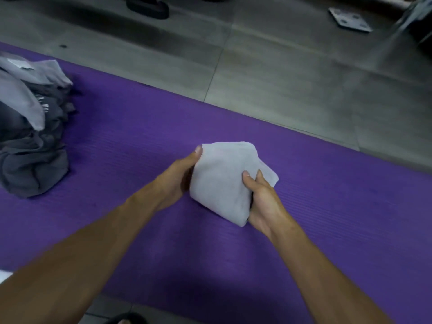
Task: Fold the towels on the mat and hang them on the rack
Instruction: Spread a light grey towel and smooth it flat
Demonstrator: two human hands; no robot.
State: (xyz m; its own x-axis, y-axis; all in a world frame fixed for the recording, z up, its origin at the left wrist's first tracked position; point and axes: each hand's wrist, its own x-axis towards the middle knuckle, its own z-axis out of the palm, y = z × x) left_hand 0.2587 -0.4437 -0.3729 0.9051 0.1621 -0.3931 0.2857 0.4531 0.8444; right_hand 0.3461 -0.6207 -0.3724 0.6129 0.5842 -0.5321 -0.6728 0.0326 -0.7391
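You have the small light-grey folded cloth towel [224, 181] between both hands, about the middle of the purple ribbed foam mat [140, 141], and it looks lifted or only just resting there. Your left hand [180, 176] cups the towel's left edge, thumb laid up along the fold and fingers tucked out of sight beneath. Your right hand [261, 197] pinches its right side, thumb and a fingertip pressed on top and the rest curled under.

Judging by how it sags and rounds at the corners, the towel is soft, light and limp. It will not hold its shape, and the layers will slide apart if you carry it by one corner. Keep your grip across the folded edges so every layer is trapped. For draping, I would take hold along the long folded edge rather than at the loose corner that sticks out on the towel's far right.

The heap of dark-grey and pale-grey crumpled towels [30, 127] lies well to the left of the folded towel, on the same mat, cut off by the frame, so you cannot count them. The rack is not clearly in view. The blurred metal plate [350, 19] and dark upright beyond the towel, at the upper right, may belong to it, but I cannot tell. Both hands' undersides are hidden.
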